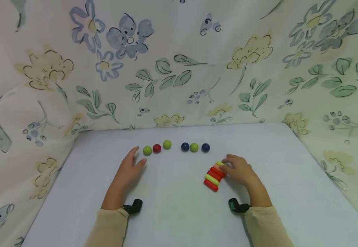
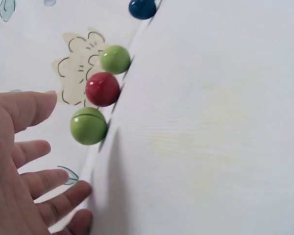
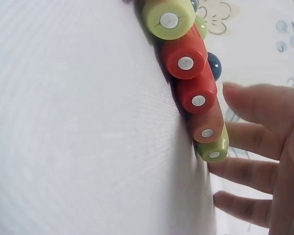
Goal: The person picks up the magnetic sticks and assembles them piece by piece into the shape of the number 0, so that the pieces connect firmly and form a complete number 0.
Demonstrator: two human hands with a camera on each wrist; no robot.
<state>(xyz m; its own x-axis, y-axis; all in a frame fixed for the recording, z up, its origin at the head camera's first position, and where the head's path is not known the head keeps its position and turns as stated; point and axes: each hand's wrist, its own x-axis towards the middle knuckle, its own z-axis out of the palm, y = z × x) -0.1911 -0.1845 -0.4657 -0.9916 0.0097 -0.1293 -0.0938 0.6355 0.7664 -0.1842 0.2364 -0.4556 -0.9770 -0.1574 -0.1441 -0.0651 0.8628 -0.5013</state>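
Observation:
My left hand [image 1: 130,170] is spread on the left of the white table, just short of a green ball [image 1: 147,150] with a seam line. A red ball [image 1: 157,148] and another green ball [image 1: 167,144] continue that group. On the right lies a slanted row of short rounded rods, touching side by side: a red rod [image 1: 211,185] nearest, then a yellow-green rod [image 1: 211,179], more red, a salmon rod [image 3: 207,126] and a yellow-green rod [image 3: 214,147] farthest. Loosely extended around the row's far end, my right hand [image 1: 239,169] grips nothing; whether its fingertips touch the rods I cannot tell.
Farther back stand a dark blue ball [image 1: 185,146], a green ball [image 1: 194,147] and a second dark blue ball [image 1: 205,147]. Floral cloth [image 1: 166,68] hangs behind the white table [image 1: 172,206]. Black wrist cameras [image 1: 133,206] sit at both sleeve cuffs.

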